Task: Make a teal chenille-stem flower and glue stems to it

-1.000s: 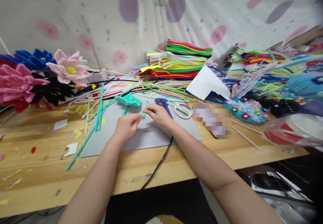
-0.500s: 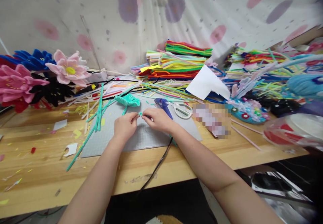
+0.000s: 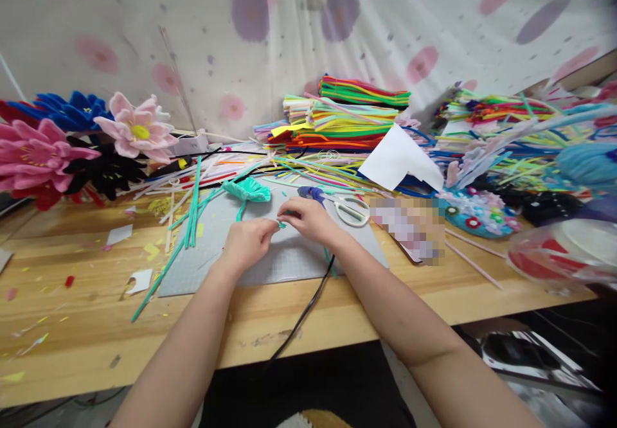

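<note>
A small teal pipe cleaner piece (image 3: 281,225) shows between the fingertips of both hands, above the grey cutting mat (image 3: 193,274). My left hand (image 3: 248,243) is closed in a pinch on its left side. From the right, my right hand (image 3: 311,220) pinches the same piece; its fingers cover most of it. Just beyond my hands a teal pipe cleaner flower (image 3: 247,190) lies on the mat. Behind my right hand are a blue glue gun (image 3: 311,193), partly hidden, and white-handled scissors (image 3: 351,211).
Long teal pipe cleaners (image 3: 193,213) lie at the mat's left. Fluffy finished flowers (image 3: 137,129) stand at the far left. Bundled pipe cleaners (image 3: 354,119) are stacked at the back. A black cord (image 3: 308,306) crosses the table's front edge. A clear plastic cup (image 3: 563,248) is at right.
Both hands have shifted slightly right and nearer to me with the teal piece. The left hand has turned, and its knuckles now face up more. The view has swung slightly left.
</note>
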`<state>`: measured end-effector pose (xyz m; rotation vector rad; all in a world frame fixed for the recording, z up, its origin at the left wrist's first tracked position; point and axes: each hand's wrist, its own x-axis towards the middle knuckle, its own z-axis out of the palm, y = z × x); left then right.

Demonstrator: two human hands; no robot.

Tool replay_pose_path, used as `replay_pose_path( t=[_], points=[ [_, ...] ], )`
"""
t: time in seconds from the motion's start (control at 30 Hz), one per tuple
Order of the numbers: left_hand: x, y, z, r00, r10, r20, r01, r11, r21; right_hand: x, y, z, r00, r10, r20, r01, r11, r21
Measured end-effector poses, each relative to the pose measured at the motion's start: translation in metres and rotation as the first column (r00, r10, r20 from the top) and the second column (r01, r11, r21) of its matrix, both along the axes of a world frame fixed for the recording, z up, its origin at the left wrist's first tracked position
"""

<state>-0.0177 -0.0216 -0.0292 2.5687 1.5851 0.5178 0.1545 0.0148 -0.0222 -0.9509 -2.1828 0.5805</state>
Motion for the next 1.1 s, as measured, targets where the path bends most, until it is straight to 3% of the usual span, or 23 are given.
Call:
replay_pose_path(
  t=[0.13, 0.27, 0.37, 0.47, 0.6, 0.7, 0.77, 0.9, 1.0, 1.1],
  points=[
    [-0.002, 0.002, -0.002, 0.964, 0.021, 0.266, -0.016, 1.0, -0.02, 0.001, 0.004, -0.001, 0.999, -0.006, -0.052, -0.004, 0.982, -0.188],
    [-0.001, 0.005, -0.004, 0.868, 0.201, 0.454, -0.179, 0.98, -0.092, -0.004, -0.002, -0.002, 0.998, 0.014, 0.061, -0.007, 0.993, -0.118],
    [0.001, 0.006, -0.002, 0.854, 0.351, 0.384, -0.32, 0.936, -0.144, -0.007, -0.009, 0.0, 0.992, 0.031, 0.123, -0.032, 0.999, 0.004],
    [0.002, 0.003, 0.002, 0.896, 0.388, 0.215, -0.367, 0.921, -0.133, -0.007, -0.011, 0.002, 0.992, 0.007, 0.123, -0.021, 0.993, 0.115],
    [0.002, 0.001, 0.002, 0.963, 0.235, 0.13, -0.228, 0.971, -0.067, -0.003, -0.004, 0.001, 0.996, -0.088, 0.022, 0.083, 0.982, 0.168],
    [0.0, 0.003, -0.003, 0.963, 0.102, 0.247, -0.091, 0.994, -0.056, -0.003, 0.001, -0.003, 0.989, -0.15, -0.012, 0.151, 0.983, 0.107],
    [-0.001, 0.004, -0.005, 0.923, 0.081, 0.375, -0.064, 0.996, -0.057, -0.004, 0.001, -0.006, 0.987, -0.161, 0.025, 0.159, 0.986, 0.059],
    [0.001, 0.004, -0.004, 0.858, 0.209, 0.47, -0.196, 0.978, -0.076, -0.006, -0.006, -0.004, 0.978, -0.141, 0.154, 0.135, 0.99, 0.05],
    [0.005, 0.002, 0.001, 0.879, 0.344, 0.329, -0.339, 0.938, -0.074, -0.006, -0.011, 0.001, 0.978, -0.076, 0.196, 0.052, 0.991, 0.125],
    [0.007, -0.001, 0.003, 0.926, 0.349, 0.143, -0.351, 0.936, -0.011, -0.005, -0.011, 0.005, 0.98, -0.058, 0.189, 0.021, 0.981, 0.193]
  ],
)
